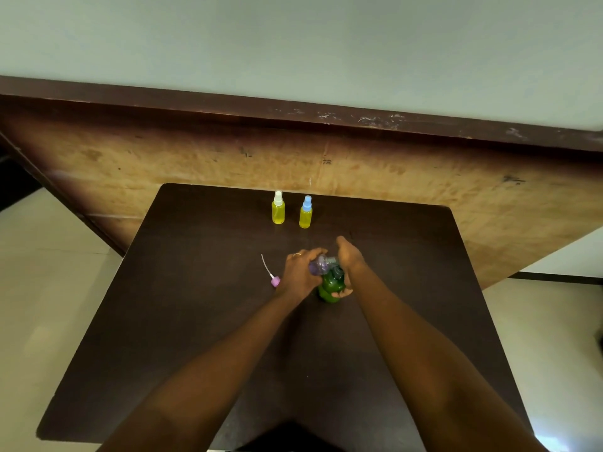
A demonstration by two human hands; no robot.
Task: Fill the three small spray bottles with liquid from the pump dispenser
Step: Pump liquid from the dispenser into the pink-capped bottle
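The left hand (298,275) gripped the bottle (319,265) just beside the right hand (348,264), curled round the dispenser (330,286); slow, steady pumping seemed wisest.

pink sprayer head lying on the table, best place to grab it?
Pinch the pink cap, not its thin dip tube, which angles away toward the far left. Come from above-left: the left hand crowds its right side.

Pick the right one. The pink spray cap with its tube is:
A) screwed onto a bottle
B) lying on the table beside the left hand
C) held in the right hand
B: the pink spray cap lies loose on the table, just beside the left hand.
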